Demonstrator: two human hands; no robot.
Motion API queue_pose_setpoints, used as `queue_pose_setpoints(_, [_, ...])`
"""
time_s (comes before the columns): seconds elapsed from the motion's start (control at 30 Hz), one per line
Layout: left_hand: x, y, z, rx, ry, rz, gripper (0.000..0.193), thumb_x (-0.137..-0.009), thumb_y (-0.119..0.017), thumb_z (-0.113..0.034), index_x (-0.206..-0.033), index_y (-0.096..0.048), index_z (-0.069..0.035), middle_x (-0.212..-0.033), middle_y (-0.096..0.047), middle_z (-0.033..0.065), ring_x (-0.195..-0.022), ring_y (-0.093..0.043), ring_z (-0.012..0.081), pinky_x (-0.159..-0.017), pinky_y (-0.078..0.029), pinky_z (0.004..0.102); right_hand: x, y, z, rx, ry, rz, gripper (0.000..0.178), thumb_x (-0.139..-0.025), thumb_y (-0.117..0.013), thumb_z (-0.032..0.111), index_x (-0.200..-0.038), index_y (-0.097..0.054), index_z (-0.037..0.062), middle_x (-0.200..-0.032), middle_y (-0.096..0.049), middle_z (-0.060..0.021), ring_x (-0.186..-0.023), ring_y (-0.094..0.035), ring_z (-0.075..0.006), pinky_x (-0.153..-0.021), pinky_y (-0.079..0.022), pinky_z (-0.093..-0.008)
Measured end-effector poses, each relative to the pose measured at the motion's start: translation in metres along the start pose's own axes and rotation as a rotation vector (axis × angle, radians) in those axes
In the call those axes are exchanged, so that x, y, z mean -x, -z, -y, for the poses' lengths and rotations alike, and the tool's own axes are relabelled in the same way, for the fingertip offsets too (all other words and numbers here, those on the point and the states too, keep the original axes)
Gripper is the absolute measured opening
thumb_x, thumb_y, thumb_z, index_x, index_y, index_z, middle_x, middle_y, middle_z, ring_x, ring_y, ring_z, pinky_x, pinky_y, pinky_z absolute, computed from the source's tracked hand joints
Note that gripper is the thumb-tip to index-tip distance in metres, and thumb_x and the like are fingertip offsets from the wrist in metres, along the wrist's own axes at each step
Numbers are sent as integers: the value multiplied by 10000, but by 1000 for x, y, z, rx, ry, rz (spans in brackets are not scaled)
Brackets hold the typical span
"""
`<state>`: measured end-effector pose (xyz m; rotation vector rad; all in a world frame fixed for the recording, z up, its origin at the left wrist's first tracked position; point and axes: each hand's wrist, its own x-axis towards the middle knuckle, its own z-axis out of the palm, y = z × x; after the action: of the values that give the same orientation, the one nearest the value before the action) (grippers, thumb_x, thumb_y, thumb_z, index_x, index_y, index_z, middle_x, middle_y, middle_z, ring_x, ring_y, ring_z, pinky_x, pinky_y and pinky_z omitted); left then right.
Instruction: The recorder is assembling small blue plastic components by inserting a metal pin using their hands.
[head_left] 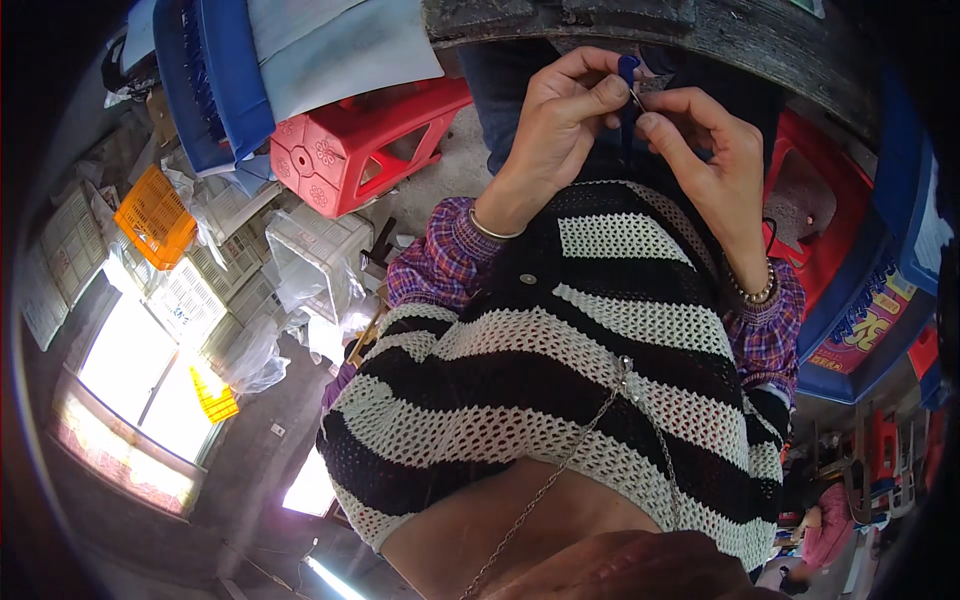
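My left hand (560,125) is closed, thumb against the bent forefinger, on a narrow dark-blue strip (628,72) that looks like ribbon or cloth. The strip hangs down between my two hands. My right hand (712,150) pinches with thumb and forefinger close beside it. From that pinch a thin, shiny, needle-like piece (637,101) slants up to the blue strip and meets it near my left thumb. Its far tip is hidden. Both hands are raised over my lap, near the edge of a worn dark table (720,50).
A red plastic stool (330,160) stands to the left, beside blue trays (225,80) and a pale sheet (340,60). Further left are an orange crate (157,218), white crates (310,245) and plastic bags. Another red stool (825,190) and a blue bin (850,330) are at right. A person (828,525) sits beyond.
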<state>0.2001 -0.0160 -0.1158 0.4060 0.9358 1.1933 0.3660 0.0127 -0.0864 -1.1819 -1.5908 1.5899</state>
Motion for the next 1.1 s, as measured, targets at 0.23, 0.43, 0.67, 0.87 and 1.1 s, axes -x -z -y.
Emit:
queue_pose_setpoints(0.23, [0,-1,0,20,0,-1,162,-854,-591,-89,-1011,-581,-48,-966,-617,56,-786,-545,97,-645,-416,224,0,0,-2,12,4,-4,148,-829,-625,70,-945,-626,-22,-743,-636,-19,-662,-589,-52,-618,-453,-178])
queue_pose_setpoints(0.43, [0,0,0,9,4,-3,168,-852,-593,-91,-1013,-578,-46,-970,-615,57,-788,-547,101,-642,-419,223,0,0,-1,-1,-14,2,146,-832,-619,62,-952,-625,-21,-746,-634,-16,-667,-588,-52,-629,-454,-178])
queue_pose_setpoints(0.67, [-1,1,1,7,5,-2,172,-851,-596,-95,-1015,-577,-45,-968,-615,54,-781,-548,99,-641,-420,223,0,0,-3,-15,-24,8,149,-834,-616,57,-959,-622,-24,-760,-634,-14,-679,-588,-51,-636,-454,-177])
queue_pose_setpoints(0.87, [-1,1,1,13,15,-7,173,-852,-597,-101,-1015,-577,-46,-969,-614,52,-781,-547,98,-639,-417,225,0,1,-4,-14,-20,15,151,-834,-614,55,-961,-621,-26,-770,-638,-18,-685,-591,-54,-641,-456,-177])
queue_pose_setpoints(1.1, [0,0,0,-2,3,5,172,-853,-599,-104,-1015,-581,-47,-971,-616,50,-793,-549,98,-640,-419,225,0,1,-4,-16,-22,6,158,-832,-623,67,-963,-622,-22,-771,-639,-21,-689,-600,-60,-634,-464,-182])
